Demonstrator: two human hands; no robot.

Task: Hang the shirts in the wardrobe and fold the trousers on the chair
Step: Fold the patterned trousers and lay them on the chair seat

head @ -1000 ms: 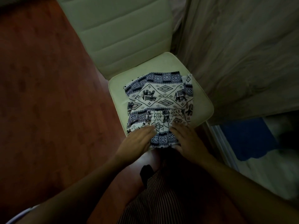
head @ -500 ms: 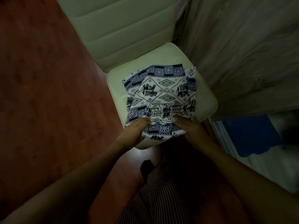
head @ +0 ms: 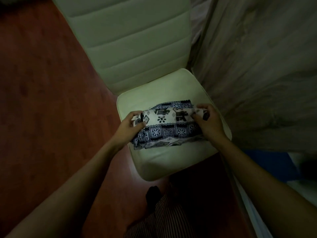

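White trousers with a dark blue elephant print [head: 169,125] lie folded into a narrow bundle on the seat of a cream padded chair [head: 163,86]. My left hand [head: 127,129] pinches the bundle's left end. At the right end my right hand [head: 208,121] grips the folded edge. The near half of the fabric is turned over onto the far half. No shirts or wardrobe interior show in the head view.
A reddish wooden floor [head: 44,93] spreads to the left of the chair. A pale wood-grain panel [head: 267,69] stands close on the right. Blue fabric [head: 274,162] lies low at the right. My striped clothing [head: 164,219] fills the bottom middle.
Both hands took hold of the near edge of the trousers and carried it away from me over the far part. The bundle is now half as deep.
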